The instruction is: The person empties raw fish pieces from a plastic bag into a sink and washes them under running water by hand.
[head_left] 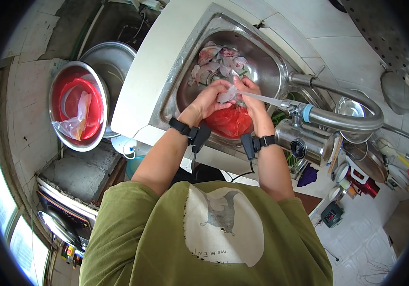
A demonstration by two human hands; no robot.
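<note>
Water runs from the faucet (290,103) in a stream onto both hands over the steel sink (265,59). My left hand (210,101) has its fingers curled round a pale, translucent piece (227,94). Close beside it, my right hand (248,89) touches the same piece, its fingers bent together. Pale and reddish pieces of raw food (219,60), with some green bits, lie in the basin beyond the hands. A red plastic bag (228,122) sits in the near part of the sink, just below the hands.
At the left, a metal basin (55,125) holds a red bowl (97,127) with a clear plastic bag. A steel container (285,136) stands right of the sink, below the curved pipe. A strainer (398,90) hangs on the right wall.
</note>
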